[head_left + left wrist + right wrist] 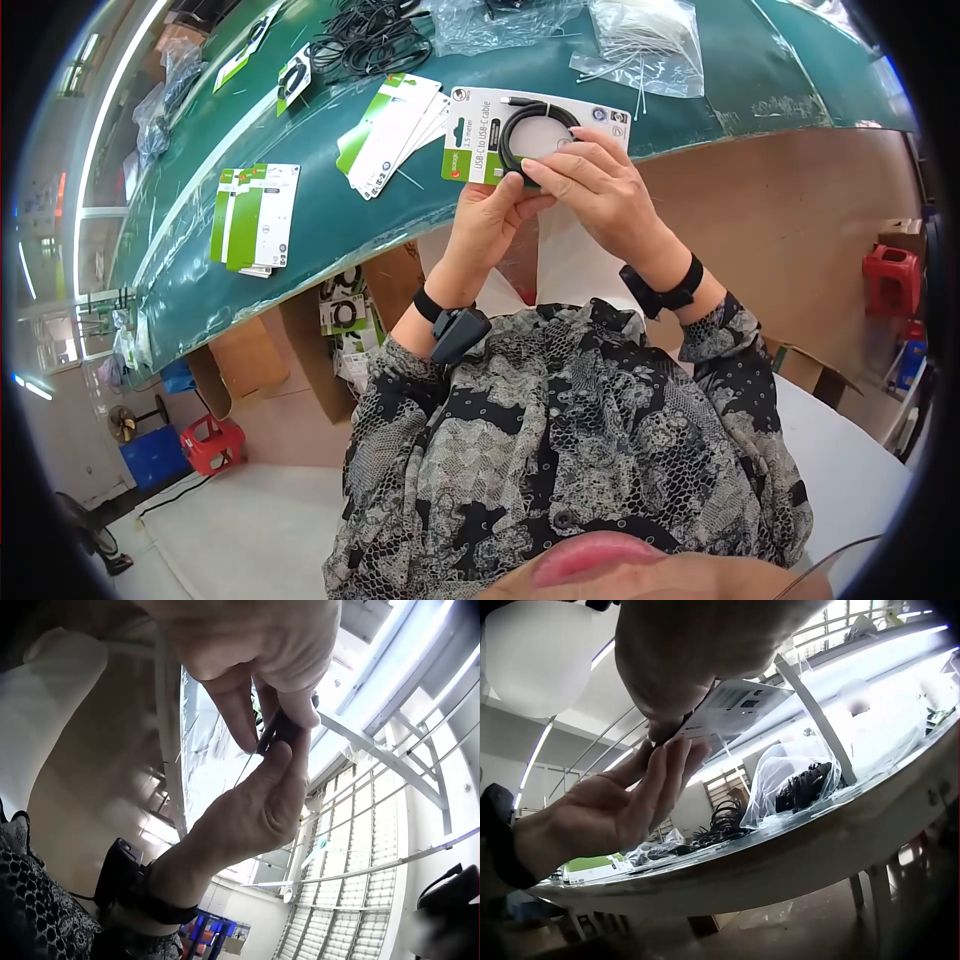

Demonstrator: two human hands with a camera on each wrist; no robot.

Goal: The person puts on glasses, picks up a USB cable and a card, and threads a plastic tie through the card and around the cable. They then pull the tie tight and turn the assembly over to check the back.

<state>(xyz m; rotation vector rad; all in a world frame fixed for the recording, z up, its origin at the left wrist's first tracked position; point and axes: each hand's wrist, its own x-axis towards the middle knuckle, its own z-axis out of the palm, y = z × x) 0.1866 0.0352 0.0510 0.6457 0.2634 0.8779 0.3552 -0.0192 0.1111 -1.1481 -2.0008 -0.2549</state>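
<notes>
My left hand [487, 220] grips the lower edge of a white and green cardboard package card [465, 168], its thumb by the lower part of a coiled black USB-C cable [506, 140]. The coil lies against the card's printed front, which reads "USB-C to USB-C cable". Reaching in from the right, my right hand [605, 190] pinches the coil, with thumb and forefinger at its lower rim and other fingers over its right side. In the right wrist view, the back of the card [727, 709] shows tilted between the hands. Fingers partly cover the coil.
On the green-topped table [330, 225] lie a stack of cards [265, 220] and a fanned pile of cards [385, 135]. Further back are tangled black cables [370, 40] and a plastic bag of white ties [650, 40]. Below the table edge, a carton [315, 350] holds packaged cables.
</notes>
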